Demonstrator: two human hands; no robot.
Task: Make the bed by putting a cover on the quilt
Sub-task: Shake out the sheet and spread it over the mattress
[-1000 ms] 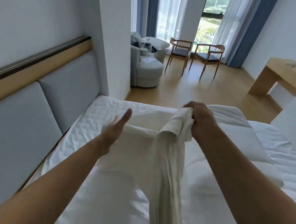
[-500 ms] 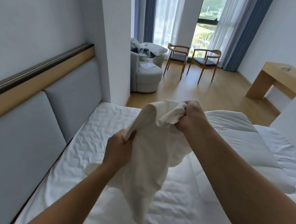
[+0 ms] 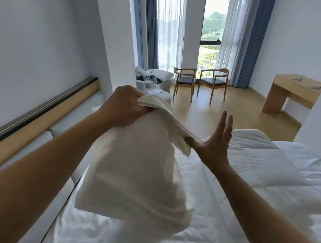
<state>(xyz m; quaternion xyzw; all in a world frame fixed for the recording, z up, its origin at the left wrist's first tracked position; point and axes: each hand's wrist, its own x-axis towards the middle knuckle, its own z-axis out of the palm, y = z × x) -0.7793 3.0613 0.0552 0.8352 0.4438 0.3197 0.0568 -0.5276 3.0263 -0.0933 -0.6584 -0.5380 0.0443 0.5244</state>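
White cover [image 3: 134, 178] hangs bunched above the bed [image 3: 104, 234]. Left hand [image 3: 125, 107] fingers clamp its top corner. Right hand [image 3: 215, 145] fingers are straight and wide, with the edge only resting on the thumb. Risk: that edge slips off and the folds tangle short of the quilt [image 3: 255, 157] lying beyond.

White bed [image 3: 113, 237], rumpled surface, thick white quilt [image 3: 260, 161] along its right side, possibly folded

Left hand [image 3: 126, 106] took the cover [image 3: 135, 168] higher; right hand [image 3: 214, 147] opened, apparently touching it.

Left hand [image 3: 126, 106] curled tight, right hand [image 3: 214, 145] flat.
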